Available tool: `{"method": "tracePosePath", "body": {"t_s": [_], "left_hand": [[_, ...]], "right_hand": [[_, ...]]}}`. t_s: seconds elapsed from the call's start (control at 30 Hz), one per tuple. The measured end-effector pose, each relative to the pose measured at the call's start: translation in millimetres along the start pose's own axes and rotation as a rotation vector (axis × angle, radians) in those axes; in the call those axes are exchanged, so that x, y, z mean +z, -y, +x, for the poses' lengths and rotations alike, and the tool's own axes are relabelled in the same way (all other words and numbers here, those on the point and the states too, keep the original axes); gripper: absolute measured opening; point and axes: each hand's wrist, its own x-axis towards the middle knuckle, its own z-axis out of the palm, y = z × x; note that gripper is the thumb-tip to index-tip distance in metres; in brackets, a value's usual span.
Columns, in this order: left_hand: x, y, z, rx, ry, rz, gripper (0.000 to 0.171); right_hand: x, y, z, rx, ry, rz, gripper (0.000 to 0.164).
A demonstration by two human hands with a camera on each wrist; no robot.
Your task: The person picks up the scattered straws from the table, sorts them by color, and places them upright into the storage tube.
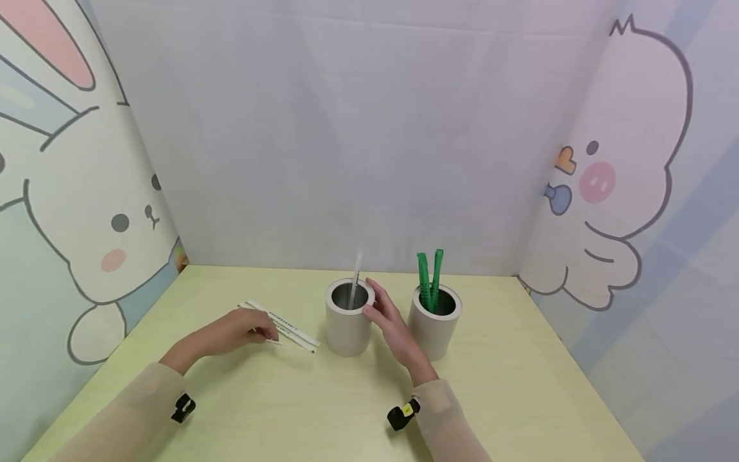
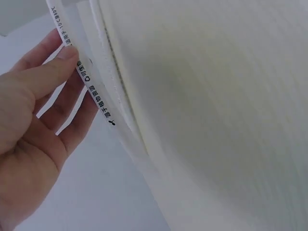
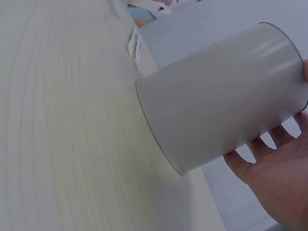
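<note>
Cups, two: left cup (image 1: 346,335), right cup (image 1: 430,337) beside it. Two white straws (image 1: 296,331) lie left of left cup; left hand (image 1: 239,332) pinches third straw (image 2: 85,73). Pale table (image 1: 323,410); plain wall (image 1: 346,128) behind left cup. Left cup holds one leaning straw (image 1: 355,276); right cup, two green straws (image 1: 424,276). Right hand (image 1: 395,327) grips left cup.

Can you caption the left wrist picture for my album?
Left hand pinching a thin white straw-like stick, printed in black, over a pale wood-grain tabletop.

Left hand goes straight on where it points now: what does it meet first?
Probably the white straws lying just beyond the left hand; its height is unclear, so it might pass over them and meet the nearer cup.
</note>
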Motion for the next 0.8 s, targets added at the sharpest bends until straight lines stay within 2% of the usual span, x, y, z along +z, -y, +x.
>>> {"method": "tracePosePath", "body": {"t_s": [0.13, 0.3, 0.43, 0.6, 0.8], "left_hand": [[-7.8, -10.2, 7.3, -0.010, -0.066, -0.053, 0.031], [-16.2, -23.3, 18.9, -0.106, -0.131, -0.110, 0.027], [-20.1, -33.8, 28.5, -0.186, -0.199, -0.150, 0.032], [-22.8, -45.1, 41.1, -0.239, -0.285, -0.175, 0.038], [-25.5, -60.2, 59.5, -0.289, -0.412, -0.289, 0.039]], "right_hand": [[0.1, 0.4, 0.3, -0.003, 0.000, 0.003, 0.061], [-0.3, -0.3, 0.0, -0.003, 0.004, -0.005, 0.062], [-0.1, -1.2, 0.3, -0.002, 0.005, -0.006, 0.061], [-0.2, -1.5, 0.2, 0.004, 0.005, -0.008, 0.061], [-0.1, -1.9, 0.5, -0.001, 0.003, -0.007, 0.062]]}}
